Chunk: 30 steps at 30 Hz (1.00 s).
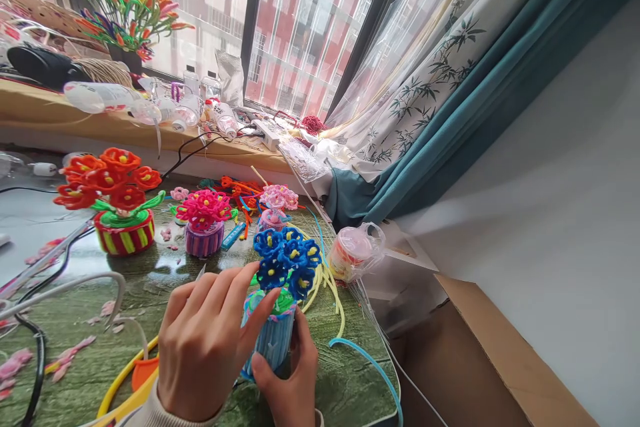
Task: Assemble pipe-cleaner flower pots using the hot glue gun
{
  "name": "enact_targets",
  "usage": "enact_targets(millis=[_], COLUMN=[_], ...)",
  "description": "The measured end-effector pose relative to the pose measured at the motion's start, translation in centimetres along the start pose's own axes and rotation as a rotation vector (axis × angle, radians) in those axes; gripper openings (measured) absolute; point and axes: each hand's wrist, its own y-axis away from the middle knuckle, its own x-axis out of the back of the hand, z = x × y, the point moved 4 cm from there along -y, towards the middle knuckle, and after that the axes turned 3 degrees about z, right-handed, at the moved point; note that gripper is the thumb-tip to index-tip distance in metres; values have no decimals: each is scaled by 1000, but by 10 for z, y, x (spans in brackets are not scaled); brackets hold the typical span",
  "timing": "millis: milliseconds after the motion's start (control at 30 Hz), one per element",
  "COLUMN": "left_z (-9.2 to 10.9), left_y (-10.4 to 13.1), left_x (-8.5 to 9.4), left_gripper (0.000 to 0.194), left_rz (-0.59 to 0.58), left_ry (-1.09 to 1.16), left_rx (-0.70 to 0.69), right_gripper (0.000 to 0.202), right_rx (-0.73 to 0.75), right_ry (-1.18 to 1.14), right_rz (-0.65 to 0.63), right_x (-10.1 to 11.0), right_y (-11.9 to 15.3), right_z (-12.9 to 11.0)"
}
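Gripping the blue-striped flowerpot (277, 340) low down, the right hand (295, 373) has its thumb in front and a finger wrapped behind, probably so the pot stays upright while its top is worked on. It's at lower centre of the frame. The left hand (210, 340) has thumb and index finger at the base of the blue flowers (287, 257); can't tell if they're actually pinching a stem, since that hand hides the pot's left side.

Clutter-wise, a yellow-and-orange tool (145, 373) sits by the left wrist, lower left, and a light blue chenille stem (350, 343) curls lower right. Pale yellow stems (327, 277) lie right behind the pot, so they'd block sliding it back. Further off: magenta flowers (205, 208), a red-and-yellow striped pot (125, 237) mid-left, then plastic bottles (100, 97) along the ledge, upper left.
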Motion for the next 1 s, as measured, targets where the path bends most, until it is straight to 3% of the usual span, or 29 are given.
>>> enact_targets(millis=[167, 533, 833, 1000], left_z=[2, 0, -2, -1], left_y=[0, 7, 6, 11], left_x=[-2, -4, -3, 1], left_gripper=[28, 31, 30, 31], left_rz=[-5, -28, -6, -5], left_ry=[-5, -16, -24, -8], left_rx=[-3, 18, 43, 45], right_gripper=[82, 80, 78, 79], right_rx=[-19, -46, -38, -109], right_ry=[-35, -69, -67, -22], right_rz=[-32, 32, 13, -28], right_x=[1, 1, -2, -1], right_y=[-1, -4, -4, -13], right_z=[0, -1, 1, -4])
